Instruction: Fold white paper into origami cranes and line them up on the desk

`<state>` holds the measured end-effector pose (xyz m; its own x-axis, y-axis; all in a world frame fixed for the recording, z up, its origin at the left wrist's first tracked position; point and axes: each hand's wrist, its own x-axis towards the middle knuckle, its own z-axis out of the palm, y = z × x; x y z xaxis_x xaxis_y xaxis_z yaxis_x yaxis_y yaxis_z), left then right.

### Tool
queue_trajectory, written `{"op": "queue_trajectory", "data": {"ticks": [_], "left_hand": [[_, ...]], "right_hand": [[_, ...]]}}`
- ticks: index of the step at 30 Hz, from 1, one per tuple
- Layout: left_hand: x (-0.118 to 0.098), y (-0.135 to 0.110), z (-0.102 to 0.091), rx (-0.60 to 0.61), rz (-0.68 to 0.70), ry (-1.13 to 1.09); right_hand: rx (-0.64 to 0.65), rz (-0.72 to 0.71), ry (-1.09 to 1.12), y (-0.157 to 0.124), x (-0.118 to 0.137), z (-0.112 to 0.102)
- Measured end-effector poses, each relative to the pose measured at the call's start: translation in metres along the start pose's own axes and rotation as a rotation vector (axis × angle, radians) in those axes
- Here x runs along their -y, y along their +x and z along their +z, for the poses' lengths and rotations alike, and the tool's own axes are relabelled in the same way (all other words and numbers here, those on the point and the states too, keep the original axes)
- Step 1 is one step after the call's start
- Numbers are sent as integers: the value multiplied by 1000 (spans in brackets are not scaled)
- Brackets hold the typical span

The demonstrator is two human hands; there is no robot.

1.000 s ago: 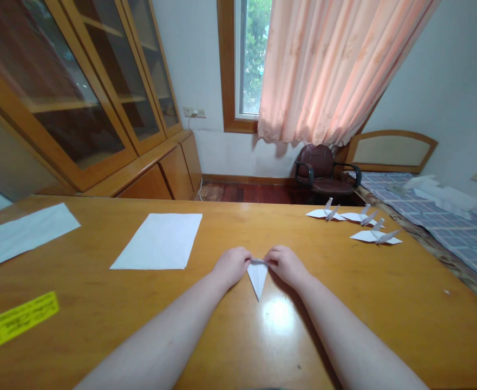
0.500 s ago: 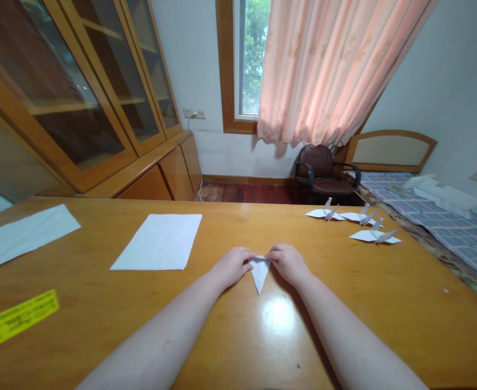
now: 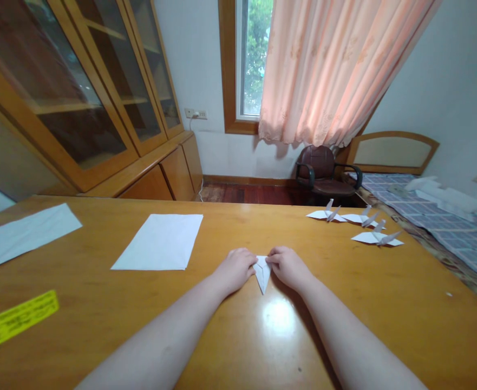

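Observation:
A small piece of folded white paper (image 3: 263, 275) lies on the wooden table, its narrow tip pointing toward me. My left hand (image 3: 238, 265) has its fingers closed on the paper's left upper edge. On the opposite side, the fingertips of my right hand (image 3: 286, 264) pinch the right upper corner. Crease lines show on the paper's top face between the hands. The undersides of the fingers are hidden.
Three folded paper cranes (image 3: 378, 237) stand at the far right of the table (image 3: 230, 346). A stack of white paper (image 3: 159, 242) lies left of my hands, with a white paper strip (image 3: 27, 238) and a yellow label (image 3: 19, 320) farther left.
The left hand has shifted slightly right along the paper's edge. The paper's upper part now lies flatter, with angled creases showing. Both hands keep hold of it.

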<state>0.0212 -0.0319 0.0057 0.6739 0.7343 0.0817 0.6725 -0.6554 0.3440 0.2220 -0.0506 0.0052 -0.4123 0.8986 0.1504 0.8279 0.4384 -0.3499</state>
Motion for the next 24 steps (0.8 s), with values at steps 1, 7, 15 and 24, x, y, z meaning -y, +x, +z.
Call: {"op": "queue_trajectory", "data": {"ticks": [1, 7, 15, 24], "left_hand": [[-3, -1, 0, 12, -1, 21], [-23, -9, -5, 70, -15, 144], [-31, -10, -3, 172, -123, 134], [-40, -9, 5, 60, -268, 188]], "right_hand": [[7, -2, -8, -1, 2, -1], [57, 72, -85, -3, 17, -4], [94, 276, -246, -5, 34, -5], [170, 444, -311, -6, 40, -15]]}}
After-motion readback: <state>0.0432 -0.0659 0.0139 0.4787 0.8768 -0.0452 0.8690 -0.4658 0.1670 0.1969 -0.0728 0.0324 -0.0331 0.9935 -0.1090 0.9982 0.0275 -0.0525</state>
